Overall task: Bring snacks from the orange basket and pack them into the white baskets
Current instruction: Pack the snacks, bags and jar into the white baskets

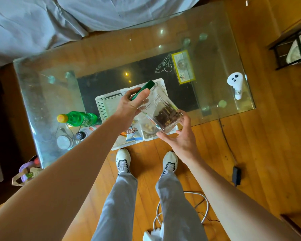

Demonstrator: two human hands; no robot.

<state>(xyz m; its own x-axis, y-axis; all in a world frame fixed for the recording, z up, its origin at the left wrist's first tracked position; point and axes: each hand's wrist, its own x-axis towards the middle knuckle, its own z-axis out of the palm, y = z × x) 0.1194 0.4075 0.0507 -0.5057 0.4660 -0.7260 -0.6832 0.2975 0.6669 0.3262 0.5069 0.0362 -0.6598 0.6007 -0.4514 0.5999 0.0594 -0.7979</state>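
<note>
A clear green-lidded snack jar point(161, 110) is being held tilted above the white baskets point(104, 105) on the glass surface point(42, 94); the left hand point(129, 105) is grasping its lid end, and the right hand point(181, 138) is supporting the base with released fingers. A slip is being risked, with impact on the glass.

Glass-topped table point(233, 49) on sunlit orange wood floor point(268, 145), grey-draped sofa point(42, 20) behind.

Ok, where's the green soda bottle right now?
In the head view, the green soda bottle lies on its side on the glass table, left of the white basket, with a small dark-capped bottle just in front of it.
</note>
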